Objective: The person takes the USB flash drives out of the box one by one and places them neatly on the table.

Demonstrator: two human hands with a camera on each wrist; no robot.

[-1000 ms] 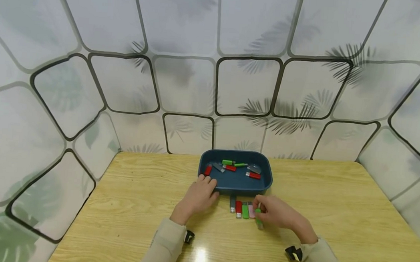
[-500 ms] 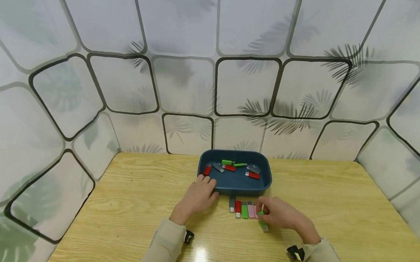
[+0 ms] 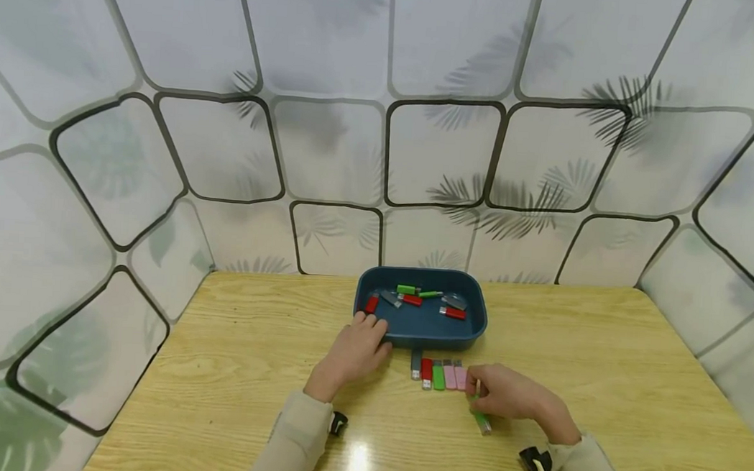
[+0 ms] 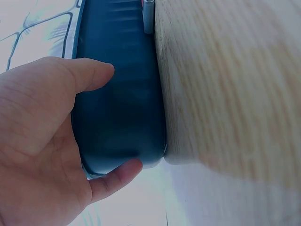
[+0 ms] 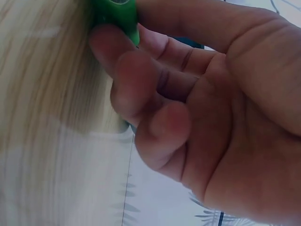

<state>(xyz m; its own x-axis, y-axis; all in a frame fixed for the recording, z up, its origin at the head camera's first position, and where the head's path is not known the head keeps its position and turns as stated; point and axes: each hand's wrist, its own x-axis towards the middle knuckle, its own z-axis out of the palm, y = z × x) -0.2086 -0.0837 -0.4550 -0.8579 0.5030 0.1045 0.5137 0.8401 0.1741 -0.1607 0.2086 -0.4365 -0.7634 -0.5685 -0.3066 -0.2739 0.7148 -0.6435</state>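
Note:
My left hand [image 3: 358, 350] grips the front left corner of the blue plastic tray [image 3: 435, 342]; in the left wrist view its thumb lies along the outer wall, and some fingers are hidden beyond the rim. Between thumb and fingers, my right hand [image 3: 506, 396] pinches a green USB stick [image 3: 483, 423], metal plug toward me. Just left of it, a row lies before the tray: a grey USB stick [image 3: 416, 363], a red one [image 3: 427, 372], a green one [image 3: 439, 377], then two pink ones [image 3: 455, 377]. The right wrist view shows only part of the held green stick [image 5: 117, 14].
Inside the tray lie several more USB sticks, among them a red one [image 3: 455, 313], a green one [image 3: 407, 290] and a grey one [image 3: 390, 299]. The wooden table [image 3: 268, 315] meets a patterned curtain [image 3: 343, 154] at the back and sides.
My right hand has moved right and toward me with the green USB stick, which has turned slightly. The second pink stick has come into view. The left hand stays at the tray.

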